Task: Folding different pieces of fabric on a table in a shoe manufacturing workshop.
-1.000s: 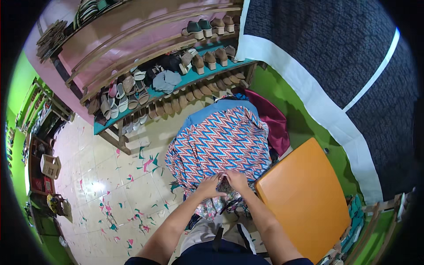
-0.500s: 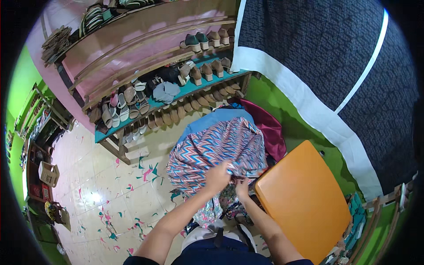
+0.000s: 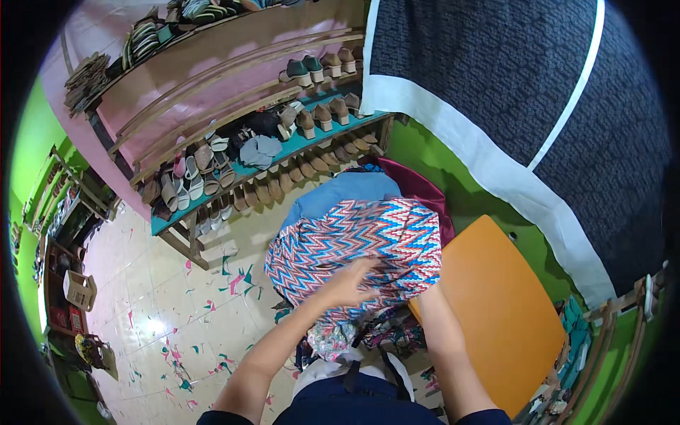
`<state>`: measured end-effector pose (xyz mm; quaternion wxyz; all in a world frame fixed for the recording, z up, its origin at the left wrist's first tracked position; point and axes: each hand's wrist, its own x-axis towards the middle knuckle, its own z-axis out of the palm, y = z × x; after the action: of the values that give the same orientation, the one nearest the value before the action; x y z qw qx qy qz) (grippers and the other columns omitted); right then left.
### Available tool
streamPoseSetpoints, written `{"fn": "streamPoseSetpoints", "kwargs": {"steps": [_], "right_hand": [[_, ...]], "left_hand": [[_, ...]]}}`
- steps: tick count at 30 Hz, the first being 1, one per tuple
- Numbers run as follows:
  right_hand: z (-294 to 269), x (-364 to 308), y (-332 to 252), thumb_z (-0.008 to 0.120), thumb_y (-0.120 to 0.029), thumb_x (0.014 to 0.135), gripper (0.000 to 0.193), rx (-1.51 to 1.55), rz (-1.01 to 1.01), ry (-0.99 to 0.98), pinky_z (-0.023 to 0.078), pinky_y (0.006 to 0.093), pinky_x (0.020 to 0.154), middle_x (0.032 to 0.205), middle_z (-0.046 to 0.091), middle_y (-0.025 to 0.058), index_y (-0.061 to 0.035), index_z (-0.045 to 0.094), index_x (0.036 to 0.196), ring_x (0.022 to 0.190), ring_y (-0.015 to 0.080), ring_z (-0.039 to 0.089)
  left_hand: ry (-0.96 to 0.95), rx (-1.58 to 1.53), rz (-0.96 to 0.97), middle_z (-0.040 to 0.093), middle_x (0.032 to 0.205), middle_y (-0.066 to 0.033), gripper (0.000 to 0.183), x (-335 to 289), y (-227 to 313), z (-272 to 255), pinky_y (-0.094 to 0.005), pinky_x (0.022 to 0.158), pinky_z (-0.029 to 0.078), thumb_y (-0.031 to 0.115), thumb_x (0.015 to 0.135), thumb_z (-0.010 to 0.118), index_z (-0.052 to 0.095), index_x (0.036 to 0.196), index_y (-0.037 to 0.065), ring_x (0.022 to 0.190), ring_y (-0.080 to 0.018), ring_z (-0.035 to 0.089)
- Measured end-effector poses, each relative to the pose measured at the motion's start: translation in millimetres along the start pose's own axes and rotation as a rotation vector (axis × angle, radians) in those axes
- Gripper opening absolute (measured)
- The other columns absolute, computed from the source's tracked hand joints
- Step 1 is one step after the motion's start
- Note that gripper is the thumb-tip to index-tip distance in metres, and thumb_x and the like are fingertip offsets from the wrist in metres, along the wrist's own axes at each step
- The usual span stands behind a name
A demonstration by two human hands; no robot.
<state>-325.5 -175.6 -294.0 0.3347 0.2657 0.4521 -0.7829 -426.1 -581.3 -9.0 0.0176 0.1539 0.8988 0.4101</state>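
A cloth with a blue, red and white zigzag pattern point(image 3: 333, 244) is draped over a pile in front of me. My left hand point(image 3: 348, 283) lies over its near side with the fingers apart, slightly blurred. On the right, only the wrist of my right hand point(image 3: 429, 301) shows; its fingers are hidden under the cloth's right edge, which is raised. Behind the zigzag cloth lies plain blue fabric point(image 3: 347, 190), and shiny maroon fabric point(image 3: 418, 185) hangs at the back right. Floral fabric point(image 3: 330, 341) shows below, close to my lap.
An orange tabletop point(image 3: 496, 319) stands close on the right. At the back, a wooden rack with a teal shelf point(image 3: 287, 152) holds several shoes and sandals. Pink and green scraps point(image 3: 177, 361) litter the tiled floor at left. A dark curtain with white edging point(image 3: 482, 92) hangs at right.
Both hands were together at the cloth's near edge. My right hand has gone up and right beneath the cloth, spreading its right side. My left hand has opened and shifted slightly left.
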Motion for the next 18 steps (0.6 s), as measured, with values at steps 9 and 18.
{"fn": "streamPoseSetpoints", "kwargs": {"steps": [9,18], "right_hand": [[15,-16,-47,0.046,-0.036,0.085,0.041,0.088,-0.005,0.037,0.041,0.0408,0.084,0.106,0.055,0.0123,-0.0035,0.05,0.109,0.096,0.0301,0.052],[129,4,-47,0.045,-0.037,0.085,0.042,0.196,-0.037,0.076,0.04,0.0412,0.086,0.107,0.055,0.012,-0.0038,0.05,0.11,0.097,0.0302,0.052]], "left_hand": [[0.472,0.421,-0.199,0.039,0.123,-0.0206,0.077,18,-40,-24,-0.0438,0.091,0.034,0.004,0.059,0.063,0.03,0.129,0.006,0.112,-0.0374,0.038],[0.192,0.251,-0.329,0.057,0.084,-0.0243,0.021,42,-52,15,-0.0474,0.068,0.043,0.013,0.075,0.047,0.052,0.091,0.001,0.079,-0.039,0.056]]}}
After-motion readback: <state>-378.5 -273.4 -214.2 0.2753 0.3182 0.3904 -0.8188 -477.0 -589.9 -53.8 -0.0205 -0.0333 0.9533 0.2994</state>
